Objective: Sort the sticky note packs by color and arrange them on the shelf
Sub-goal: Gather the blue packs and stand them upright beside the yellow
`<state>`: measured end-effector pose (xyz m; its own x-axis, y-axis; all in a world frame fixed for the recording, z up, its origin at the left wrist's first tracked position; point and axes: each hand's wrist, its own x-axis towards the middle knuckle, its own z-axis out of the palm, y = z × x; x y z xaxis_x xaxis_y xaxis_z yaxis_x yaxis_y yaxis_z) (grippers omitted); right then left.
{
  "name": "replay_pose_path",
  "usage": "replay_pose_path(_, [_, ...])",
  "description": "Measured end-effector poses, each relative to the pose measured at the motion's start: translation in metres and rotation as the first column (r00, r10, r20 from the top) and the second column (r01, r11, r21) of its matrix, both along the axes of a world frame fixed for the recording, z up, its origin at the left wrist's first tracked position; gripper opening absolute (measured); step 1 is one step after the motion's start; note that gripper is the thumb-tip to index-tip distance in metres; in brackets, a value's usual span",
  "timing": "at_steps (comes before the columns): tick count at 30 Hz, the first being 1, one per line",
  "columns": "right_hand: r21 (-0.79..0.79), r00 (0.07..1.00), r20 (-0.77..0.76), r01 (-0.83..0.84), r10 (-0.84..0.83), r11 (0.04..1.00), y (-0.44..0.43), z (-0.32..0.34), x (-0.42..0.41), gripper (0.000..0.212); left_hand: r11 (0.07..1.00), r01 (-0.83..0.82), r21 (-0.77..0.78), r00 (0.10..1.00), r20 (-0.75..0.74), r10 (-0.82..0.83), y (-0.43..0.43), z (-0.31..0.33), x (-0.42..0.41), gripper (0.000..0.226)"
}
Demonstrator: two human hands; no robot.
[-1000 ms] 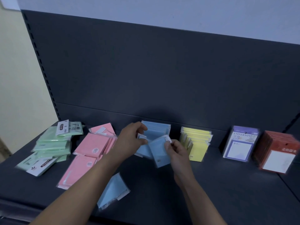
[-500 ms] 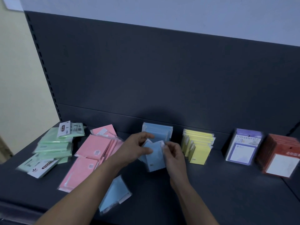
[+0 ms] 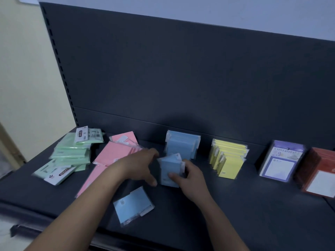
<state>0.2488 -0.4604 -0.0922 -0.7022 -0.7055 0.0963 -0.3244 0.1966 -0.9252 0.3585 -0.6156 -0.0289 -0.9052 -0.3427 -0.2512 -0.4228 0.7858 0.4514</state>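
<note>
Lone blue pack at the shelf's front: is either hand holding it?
No, the lone blue pack lies flat on the shelf, while the right hand grips other blue packs farther back, the left hand beside them.

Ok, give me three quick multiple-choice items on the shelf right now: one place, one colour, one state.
1. Where is the loose blue pack? A) flat near the front of the shelf B) atop the red packs C) on the green pile
2. Which colour stands just right of the upright blue row? A) pink B) yellow C) green
3. The right hand is: A) flat on the shelf B) holding a red pack C) gripping blue packs
Answers: 1 A, it lies flat by the front edge; 2 B, the yellow row is its neighbour; 3 C, its fingers curl round the blue packs.
</note>
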Motion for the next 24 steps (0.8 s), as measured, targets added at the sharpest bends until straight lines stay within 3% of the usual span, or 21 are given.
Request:
replay_pose_path(2, [0.012, 1.000, 0.003, 0.019, -0.019, 1.000, 0.000, 0.000, 0.003, 0.019, 0.995, 0.042, -0.094, 0.976, 0.216, -0.021, 0.001, 0.002, 0.012, 0.076])
replay_pose_path(4, [0.020, 1.000, 0.012, 0.021, -0.021, 1.000, 0.000, -0.001, 0.007, 0.019, 0.986, 0.105, -0.127, 0.940, 0.337, -0.056, 0.006, -0.001, 0.020, 0.069])
replay_pose_path(9, [0.015, 1.000, 0.026, -0.018, 0.017, 1.000, -0.001, 0.000, 0.019, 0.026, 0.967, 0.116, -0.226, 0.926, 0.377, -0.023, 0.017, -0.009, 0.032, 0.058])
replay_pose_path(13, [0.012, 0.999, 0.035, -0.038, 0.038, 0.999, 0.001, 0.000, 0.025, 0.030, 0.975, 0.096, -0.203, 0.935, 0.353, -0.019, 0.017, -0.013, 0.036, 0.055])
replay_pose_path(17, [0.016, 1.000, 0.030, -0.006, 0.006, 1.000, 0.005, 0.001, 0.025, 0.027, 0.996, 0.061, -0.061, 0.988, 0.143, -0.052, 0.011, -0.020, 0.038, 0.021])
replay_pose_path(20, [-0.003, 0.999, 0.033, 0.012, -0.012, 1.000, 0.008, 0.001, 0.023, 0.023, 0.982, -0.025, 0.185, 0.991, -0.126, 0.049, 0.007, -0.024, 0.037, 0.014])
replay_pose_path(22, [-0.018, 0.999, 0.053, 0.005, -0.004, 1.000, 0.010, 0.001, 0.022, 0.023, 0.885, -0.055, 0.463, 0.943, -0.267, 0.198, 0.010, -0.027, 0.035, 0.005])
replay_pose_path(24, [-0.031, 0.993, 0.119, -0.004, 0.008, 0.999, 0.012, 0.003, 0.021, 0.023, 0.725, -0.073, 0.684, 0.868, -0.314, 0.384, 0.016, -0.032, 0.030, 0.022])
